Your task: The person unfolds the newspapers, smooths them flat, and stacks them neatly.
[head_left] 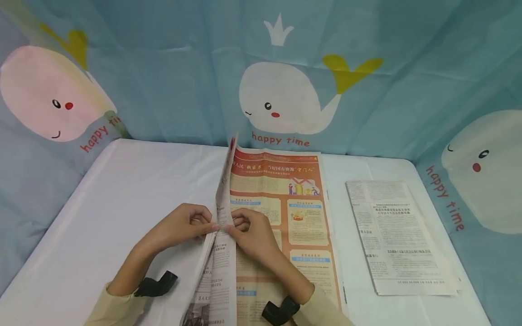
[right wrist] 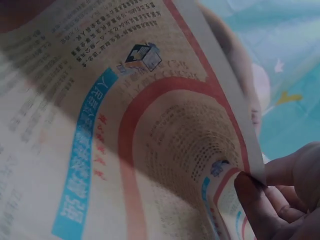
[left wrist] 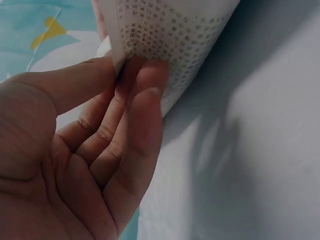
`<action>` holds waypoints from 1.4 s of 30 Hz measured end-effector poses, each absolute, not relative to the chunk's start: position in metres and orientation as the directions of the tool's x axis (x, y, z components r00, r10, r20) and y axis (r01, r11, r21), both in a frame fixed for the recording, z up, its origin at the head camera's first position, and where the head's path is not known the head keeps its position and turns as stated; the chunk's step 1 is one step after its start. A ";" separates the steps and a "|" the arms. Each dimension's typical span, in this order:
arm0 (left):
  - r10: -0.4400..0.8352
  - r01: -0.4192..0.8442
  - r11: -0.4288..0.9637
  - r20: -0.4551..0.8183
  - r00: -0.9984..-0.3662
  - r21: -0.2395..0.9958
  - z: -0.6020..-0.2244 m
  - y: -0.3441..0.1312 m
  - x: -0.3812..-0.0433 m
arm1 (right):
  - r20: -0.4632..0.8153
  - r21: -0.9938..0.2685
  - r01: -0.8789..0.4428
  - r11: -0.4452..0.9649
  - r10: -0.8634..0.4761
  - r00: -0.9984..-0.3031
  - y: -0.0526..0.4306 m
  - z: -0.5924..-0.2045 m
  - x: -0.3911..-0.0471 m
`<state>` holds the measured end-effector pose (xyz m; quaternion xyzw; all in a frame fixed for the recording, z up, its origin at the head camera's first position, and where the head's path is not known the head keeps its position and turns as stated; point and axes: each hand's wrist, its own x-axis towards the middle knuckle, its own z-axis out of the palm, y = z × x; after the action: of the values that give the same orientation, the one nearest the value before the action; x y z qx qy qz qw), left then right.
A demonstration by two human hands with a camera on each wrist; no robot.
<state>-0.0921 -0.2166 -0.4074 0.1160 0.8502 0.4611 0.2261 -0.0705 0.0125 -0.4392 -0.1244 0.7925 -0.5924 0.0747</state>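
A newspaper (head_left: 281,213) with red and orange print lies on the white table, its left part raised in a standing fold. My left hand (head_left: 185,226) pinches the raised edge from the left, thumb against curled fingers; the left wrist view shows the printed sheet (left wrist: 165,30) between the thumb and fingers (left wrist: 145,125). From the other side, my right hand (head_left: 254,233) pinches the same raised paper close to the left fingertips. In the right wrist view, the sheet (right wrist: 165,125) bows up to its edge, held by the right thumb and fingers (right wrist: 257,207).
A folded stack of black-and-white newspaper (head_left: 401,237) lies on the right of the white table (head_left: 134,181). Behind and beside the table hangs a blue cloth (head_left: 171,90) printed with whales. Black wrist mounts (head_left: 157,284) sit on both forearms.
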 end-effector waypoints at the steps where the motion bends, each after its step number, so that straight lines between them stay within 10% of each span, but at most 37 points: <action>1: 0.397 -0.019 0.549 -0.280 -0.874 0.836 -0.407 -0.218 -0.092 | 0.021 -0.961 -0.098 0.258 -0.285 -0.958 0.014 -0.439 -0.071; 18: 0.256 -0.092 0.616 -0.310 -0.916 0.782 -0.415 -0.234 -0.082 | -0.089 -0.995 0.074 0.072 -0.249 -0.964 0.059 -0.430 -0.071; 42: 0.102 -0.154 0.641 -0.283 -0.954 0.752 -0.429 -0.268 -0.058 | -0.206 -0.965 0.188 0.184 -0.085 -0.975 0.164 -0.423 -0.051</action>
<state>-0.0582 -0.2684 -0.4291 -0.0146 0.8932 0.4231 0.1513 -0.0506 0.1638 -0.4234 0.0337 0.7620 -0.6377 0.1072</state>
